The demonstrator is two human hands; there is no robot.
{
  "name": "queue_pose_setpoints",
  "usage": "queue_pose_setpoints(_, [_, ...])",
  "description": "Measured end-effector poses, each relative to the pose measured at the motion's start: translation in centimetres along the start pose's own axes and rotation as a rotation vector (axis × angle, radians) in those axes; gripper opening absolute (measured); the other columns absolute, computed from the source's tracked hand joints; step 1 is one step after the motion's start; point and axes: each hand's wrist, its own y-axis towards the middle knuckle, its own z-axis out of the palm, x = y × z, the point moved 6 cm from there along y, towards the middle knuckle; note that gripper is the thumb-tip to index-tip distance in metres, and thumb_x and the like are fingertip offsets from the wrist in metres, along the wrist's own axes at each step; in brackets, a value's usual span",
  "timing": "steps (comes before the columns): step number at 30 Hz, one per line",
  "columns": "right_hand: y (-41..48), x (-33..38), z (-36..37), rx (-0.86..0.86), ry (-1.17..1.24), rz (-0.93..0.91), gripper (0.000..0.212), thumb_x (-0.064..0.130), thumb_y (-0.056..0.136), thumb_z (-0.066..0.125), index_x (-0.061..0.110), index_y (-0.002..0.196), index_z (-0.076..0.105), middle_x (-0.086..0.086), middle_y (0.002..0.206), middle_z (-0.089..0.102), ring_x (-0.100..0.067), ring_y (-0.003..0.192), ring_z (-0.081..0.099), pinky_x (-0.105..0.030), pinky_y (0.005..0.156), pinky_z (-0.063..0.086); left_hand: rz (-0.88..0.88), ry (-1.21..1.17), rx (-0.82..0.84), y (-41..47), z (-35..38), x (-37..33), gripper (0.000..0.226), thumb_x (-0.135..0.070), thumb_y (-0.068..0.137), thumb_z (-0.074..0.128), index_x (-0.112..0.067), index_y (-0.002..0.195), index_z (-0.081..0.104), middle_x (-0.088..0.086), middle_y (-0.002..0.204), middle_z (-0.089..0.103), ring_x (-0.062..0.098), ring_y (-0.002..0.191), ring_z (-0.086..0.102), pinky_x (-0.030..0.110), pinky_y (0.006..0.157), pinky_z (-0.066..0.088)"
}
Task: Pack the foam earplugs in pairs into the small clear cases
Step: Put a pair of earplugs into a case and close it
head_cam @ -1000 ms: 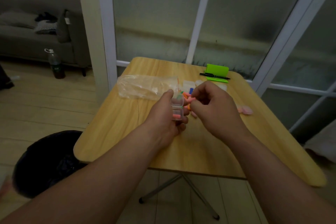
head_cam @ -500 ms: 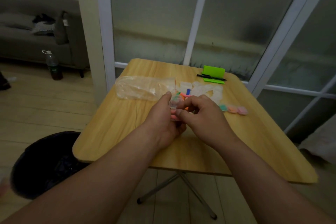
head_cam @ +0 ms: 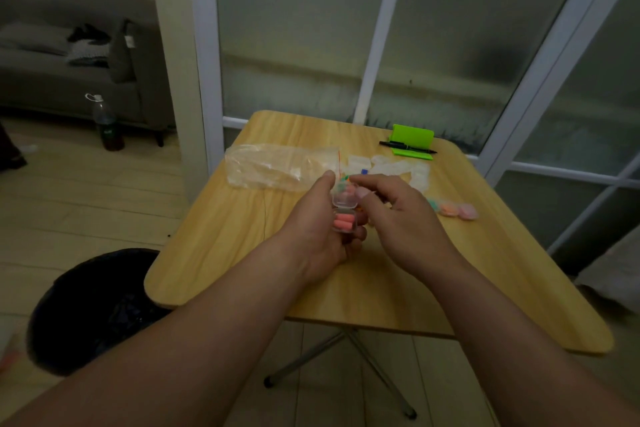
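head view: left hand (head_cam: 320, 239) gripping clear case (head_cam: 352, 215) above table (head_cam: 235, 239), lid (head_cam: 344, 197) standing open. pink earplug pair (head_cam: 344, 222) now lying inside. right hand (head_cam: 403, 218) shifting from loading to lid, fingertips (head_cam: 362, 193) touching it, pinch unclear. closing likely coming next.

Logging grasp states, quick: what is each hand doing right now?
Left hand: holds the clear case, pink earplugs inside.
Right hand: pinches that case's open lid.
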Motion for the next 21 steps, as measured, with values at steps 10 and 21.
queue_pose_setpoints(10, [-2.2, 2.3, 0.6, 0.119, -0.213, -0.183, 0.013, 0.036, 0.096, 0.076, 0.036, 0.098, 0.063, 0.02, 0.1, 0.064, 0.008, 0.1, 0.055, -0.007, 0.073, 0.04, 0.052, -0.063, 0.012, -1.0, 0.3, -1.3, 0.063, -0.05, 0.11, 0.032, 0.003, 0.136, 0.057, 0.011, 0.069, 0.07, 0.019, 0.05, 0.066, 0.022, 0.048, 0.053])
queue_pose_setpoints(21, [-2.2, 0.0, -1.1, 0.137, -0.141, -0.105, 0.059, 0.036, 0.093, 0.08, 0.032, 0.143, 0.049, 0.018, 0.127, 0.061, 0.011, 0.113, 0.058, -0.007, 0.087, 0.047, 0.09, 0.032, 0.09, -0.3, 0.2, 0.0, 0.039, 0.001, 0.103, 0.046, -0.002, 0.139, 0.06, 0.032, 0.137, 0.062, 0.035, 0.125, 0.066, 0.038, 0.095, 0.06])
